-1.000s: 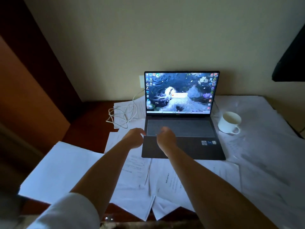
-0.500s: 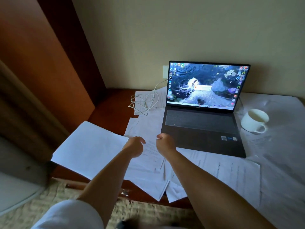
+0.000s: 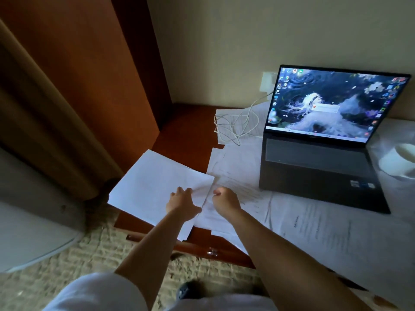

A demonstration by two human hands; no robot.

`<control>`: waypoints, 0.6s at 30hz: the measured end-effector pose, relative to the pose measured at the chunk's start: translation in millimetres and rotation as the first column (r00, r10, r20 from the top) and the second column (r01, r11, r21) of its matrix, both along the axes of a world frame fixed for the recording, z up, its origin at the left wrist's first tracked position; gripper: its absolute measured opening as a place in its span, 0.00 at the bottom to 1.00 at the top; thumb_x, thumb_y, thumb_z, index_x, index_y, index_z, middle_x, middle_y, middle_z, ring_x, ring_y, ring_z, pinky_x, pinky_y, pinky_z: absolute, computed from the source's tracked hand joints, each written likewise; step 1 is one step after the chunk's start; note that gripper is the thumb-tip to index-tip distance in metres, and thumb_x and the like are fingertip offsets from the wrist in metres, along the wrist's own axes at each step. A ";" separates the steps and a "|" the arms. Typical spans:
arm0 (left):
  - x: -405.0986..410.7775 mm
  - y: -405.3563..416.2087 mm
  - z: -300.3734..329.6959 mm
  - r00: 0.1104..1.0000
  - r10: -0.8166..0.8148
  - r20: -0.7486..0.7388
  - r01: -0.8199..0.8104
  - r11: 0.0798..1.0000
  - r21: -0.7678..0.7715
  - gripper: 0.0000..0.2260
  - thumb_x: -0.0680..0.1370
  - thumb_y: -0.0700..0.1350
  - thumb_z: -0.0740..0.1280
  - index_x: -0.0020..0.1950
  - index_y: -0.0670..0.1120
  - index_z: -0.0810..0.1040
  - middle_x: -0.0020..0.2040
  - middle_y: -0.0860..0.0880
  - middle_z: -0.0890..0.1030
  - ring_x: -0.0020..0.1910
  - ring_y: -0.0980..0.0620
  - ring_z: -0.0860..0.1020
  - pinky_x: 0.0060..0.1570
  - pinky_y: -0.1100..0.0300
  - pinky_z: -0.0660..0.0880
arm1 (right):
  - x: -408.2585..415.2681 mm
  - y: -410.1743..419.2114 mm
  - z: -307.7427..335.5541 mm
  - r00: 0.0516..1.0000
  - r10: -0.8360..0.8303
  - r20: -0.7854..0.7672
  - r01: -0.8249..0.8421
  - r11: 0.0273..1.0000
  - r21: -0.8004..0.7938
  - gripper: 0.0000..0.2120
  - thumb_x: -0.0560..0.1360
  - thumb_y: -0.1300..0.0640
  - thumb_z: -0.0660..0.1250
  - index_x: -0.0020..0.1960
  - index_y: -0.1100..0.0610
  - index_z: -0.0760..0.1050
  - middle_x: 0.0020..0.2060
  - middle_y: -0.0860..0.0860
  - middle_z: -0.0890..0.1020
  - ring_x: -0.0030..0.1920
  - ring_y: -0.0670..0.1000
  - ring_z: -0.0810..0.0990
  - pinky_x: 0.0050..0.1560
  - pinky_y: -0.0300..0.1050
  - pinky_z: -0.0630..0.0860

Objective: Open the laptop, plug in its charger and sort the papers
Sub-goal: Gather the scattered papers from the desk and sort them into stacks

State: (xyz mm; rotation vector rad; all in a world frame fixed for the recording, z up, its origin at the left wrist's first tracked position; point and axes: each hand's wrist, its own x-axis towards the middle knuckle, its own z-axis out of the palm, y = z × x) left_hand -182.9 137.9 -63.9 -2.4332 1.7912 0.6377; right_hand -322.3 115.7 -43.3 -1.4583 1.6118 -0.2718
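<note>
- A tall wooden panel (image 3: 74, 75), smooth with an orange-brown finish, fills the far left; below it lies a woven, straw-coloured floor mat (image 3: 107, 252) with a ribbed, basket-like texture.
- A blank white sheet stack (image 3: 155, 187), rectangular and flat, lies skewed on the left end of the dark reddish wooden desk (image 3: 186, 129), one corner hanging past the desk's front edge.
- The left hand (image 3: 180, 202) reaches onto this stack's right part, fingers extended forward and resting on the paper; whether they pinch the sheet edge is blurred and cannot be told.
- The right hand (image 3: 225, 202) is just beside it, fingers curled under over the printed papers (image 3: 242, 194); whether anything is held inside the curl cannot be told.
- Those printed papers, thin white sheets with fine lines of text too small to read, spread loosely and overlapping across the desk front, reaching under the laptop's front edge.
- A white charger cable (image 3: 235, 126), thin and round, lies in loose coils on more paper, running up towards a white wall socket (image 3: 267, 80).
- The laptop (image 3: 318, 167), dark grey and matte, stands open at the right rear of the desk, its screen lit with an illustrated wallpaper, rows of icons and a small pop-up; two small stickers sit on the palm rest, unreadable.
- A white glossy ceramic cup (image 3: 397, 160) sits just right of the laptop, blurred.
</note>
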 end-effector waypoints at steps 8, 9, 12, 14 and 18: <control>8.2 -13.8 -1.0 0.986 -0.167 0.024 0.166 0.985 0.044 0.23 0.75 0.52 0.66 0.68 0.46 0.67 0.63 0.43 0.70 0.60 0.42 0.73 0.54 0.51 0.78 | 34.0 0.5 -7.7 0.989 -0.148 -0.016 0.148 0.989 -0.002 0.18 0.79 0.61 0.59 0.69 0.61 0.68 0.65 0.55 0.74 0.64 0.55 0.73 0.59 0.43 0.70; 13.3 -16.9 1.2 0.991 -0.122 -0.047 0.124 0.992 0.020 0.19 0.76 0.50 0.65 0.66 0.45 0.71 0.61 0.44 0.74 0.58 0.43 0.75 0.54 0.52 0.78 | 36.0 -0.2 -7.7 0.983 -0.183 0.010 0.183 0.983 -0.004 0.18 0.79 0.62 0.58 0.69 0.61 0.67 0.65 0.55 0.73 0.65 0.55 0.72 0.59 0.43 0.70; 40.6 -24.3 3.3 0.936 0.120 -0.330 -0.125 0.992 0.007 0.09 0.76 0.43 0.67 0.54 0.43 0.81 0.51 0.46 0.81 0.51 0.46 0.79 0.50 0.57 0.78 | 43.5 -0.6 -10.9 0.953 -0.287 0.095 0.281 0.957 0.073 0.17 0.79 0.61 0.56 0.67 0.60 0.69 0.63 0.54 0.75 0.62 0.55 0.74 0.57 0.44 0.71; 60.5 -23.4 2.2 0.808 0.280 -0.518 -0.279 0.957 0.082 0.08 0.74 0.45 0.71 0.48 0.41 0.82 0.46 0.47 0.79 0.48 0.47 0.77 0.48 0.57 0.77 | 50.1 0.8 -14.6 0.939 -0.321 0.128 0.306 0.944 0.124 0.18 0.78 0.58 0.56 0.68 0.59 0.69 0.61 0.54 0.76 0.61 0.55 0.75 0.59 0.48 0.72; 75.5 -13.7 6.8 0.682 0.337 -0.649 -0.337 0.933 0.130 0.06 0.78 0.48 0.65 0.46 0.46 0.77 0.49 0.45 0.77 0.47 0.48 0.75 0.49 0.56 0.75 | 61.9 8.8 -21.2 0.914 -0.375 0.157 0.351 0.923 0.158 0.16 0.77 0.56 0.63 0.63 0.59 0.70 0.51 0.54 0.79 0.53 0.56 0.79 0.50 0.48 0.76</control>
